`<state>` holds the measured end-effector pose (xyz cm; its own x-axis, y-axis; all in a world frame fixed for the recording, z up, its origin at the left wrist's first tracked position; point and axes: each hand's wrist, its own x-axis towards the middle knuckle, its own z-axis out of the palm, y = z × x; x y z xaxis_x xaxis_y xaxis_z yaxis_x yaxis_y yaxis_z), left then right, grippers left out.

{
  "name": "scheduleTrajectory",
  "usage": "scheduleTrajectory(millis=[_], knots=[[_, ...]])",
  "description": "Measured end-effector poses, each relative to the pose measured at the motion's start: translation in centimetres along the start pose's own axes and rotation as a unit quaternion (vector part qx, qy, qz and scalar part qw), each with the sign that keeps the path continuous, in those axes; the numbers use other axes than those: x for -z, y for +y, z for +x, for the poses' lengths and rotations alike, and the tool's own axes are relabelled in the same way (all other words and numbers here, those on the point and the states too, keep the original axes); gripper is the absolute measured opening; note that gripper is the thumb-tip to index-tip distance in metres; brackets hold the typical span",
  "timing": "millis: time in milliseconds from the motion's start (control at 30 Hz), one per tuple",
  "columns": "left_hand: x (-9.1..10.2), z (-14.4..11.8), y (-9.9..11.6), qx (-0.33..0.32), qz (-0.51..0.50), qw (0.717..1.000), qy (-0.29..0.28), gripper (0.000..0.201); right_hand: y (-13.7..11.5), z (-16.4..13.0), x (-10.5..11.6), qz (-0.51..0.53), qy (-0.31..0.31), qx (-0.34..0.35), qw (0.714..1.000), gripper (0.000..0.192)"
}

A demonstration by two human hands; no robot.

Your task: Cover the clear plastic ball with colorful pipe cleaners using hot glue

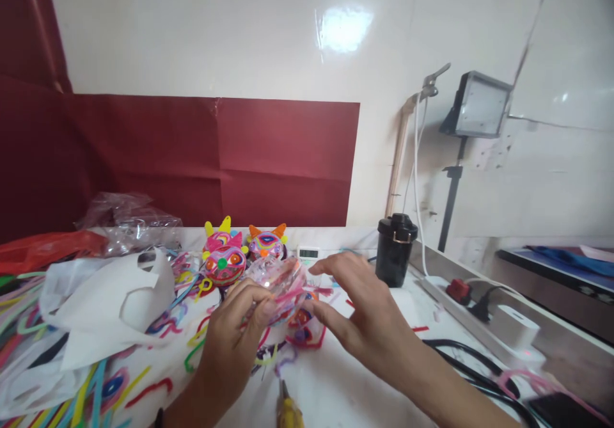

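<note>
Far left of a clear plastic piece (283, 281), white paper (108, 316) lies over colourful strips (98, 393) on the counter (345, 393). Bright animal-faced ornaments (225, 266) sit left of and behind the piece. The left hand (235, 332) pinches the piece between thumb and fingers. Right of the piece, the right hand (367, 306) has thumb and fingers spread; whether it touches is unclear. Farther right stands a black cup (394, 258).
</note>
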<state>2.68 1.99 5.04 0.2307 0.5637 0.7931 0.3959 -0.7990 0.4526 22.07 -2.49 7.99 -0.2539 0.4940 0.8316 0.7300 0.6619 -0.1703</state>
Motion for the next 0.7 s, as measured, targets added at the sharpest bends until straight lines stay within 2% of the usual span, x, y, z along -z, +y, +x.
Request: scheduleTrajectory(millis=[100,233,400,600,700], knots=[[-0.16,-0.09,0.11,0.0,0.0,1.0,-0.012,0.022,0.44,0.4,-0.58,0.02,-0.008,-0.005,1.0,0.006],[-0.28,-0.16,0.22,0.004,0.003,1.0,-0.016,0.022,0.35,0.62,-0.59,0.061,-0.018,-0.021,0.998,0.013],[-0.52,-0.29,0.55,0.001,0.006,1.0,-0.025,0.022,0.48,0.78,-0.35,0.121,-0.038,-0.099,0.987,0.015],[-0.6,-0.37,0.62,-0.026,0.011,0.999,-0.044,0.02,0.89,0.9,-0.28,0.205,-0.067,-0.213,0.953,0.013],[-0.57,-0.48,0.54,-0.036,0.014,0.998,-0.054,0.018,0.82,0.99,-0.08,0.217,-0.079,-0.245,0.941,0.012]])
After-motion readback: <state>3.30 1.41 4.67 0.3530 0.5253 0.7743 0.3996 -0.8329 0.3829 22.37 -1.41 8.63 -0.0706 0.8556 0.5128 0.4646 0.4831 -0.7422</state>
